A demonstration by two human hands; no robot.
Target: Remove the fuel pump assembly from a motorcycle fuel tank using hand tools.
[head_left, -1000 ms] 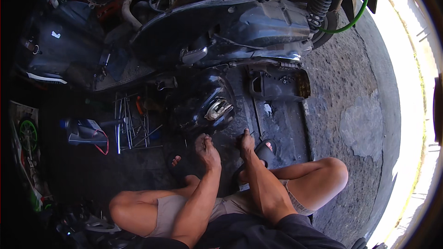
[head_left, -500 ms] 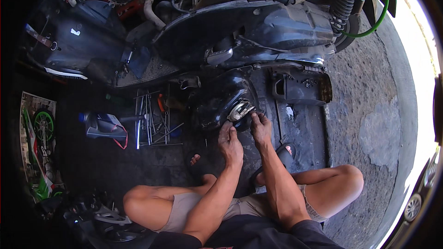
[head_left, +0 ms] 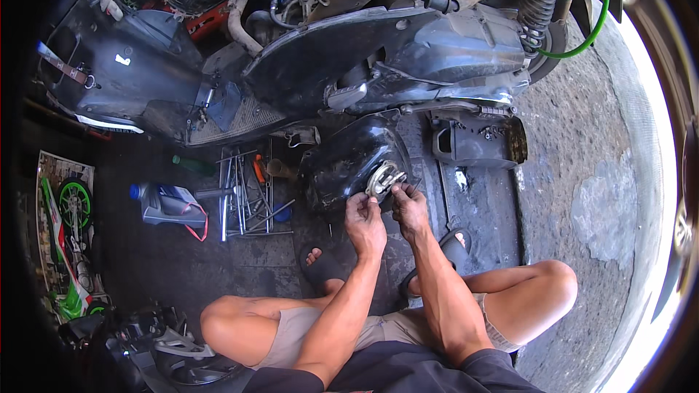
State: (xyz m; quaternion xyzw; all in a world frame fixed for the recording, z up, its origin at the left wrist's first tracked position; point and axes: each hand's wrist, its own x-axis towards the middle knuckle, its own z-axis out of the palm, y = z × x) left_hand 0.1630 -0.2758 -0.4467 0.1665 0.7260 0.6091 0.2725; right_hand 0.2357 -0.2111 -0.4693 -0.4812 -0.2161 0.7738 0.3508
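In front of me lies a glossy black rounded tank-like part (head_left: pixel 342 160) with a round silver metal fitting (head_left: pixel 386 178) on its near right side. My left hand (head_left: pixel 366 224) is at the fitting's lower left edge, thumb and fingertips pinched together. On the fitting's lower right, my right hand (head_left: pixel 411 211) has its fingers closed against the edge. What either hand pinches, if anything, is too small to make out.
Beyond stands a partly stripped scooter (head_left: pixel 437 44). A dark plastic tray-like part (head_left: pixel 477 142) holding small screws sits at the right. Several wrenches and rods (head_left: pixel 244 196) lie left of the tank, beside a grey bottle (head_left: pixel 169 202) with a blue cap.
Both hands stay at the silver fitting. My left hand's thumb and fingers have drawn closer together, and the right fingers have moved slightly left along the fitting's edge. The view has shifted slightly.
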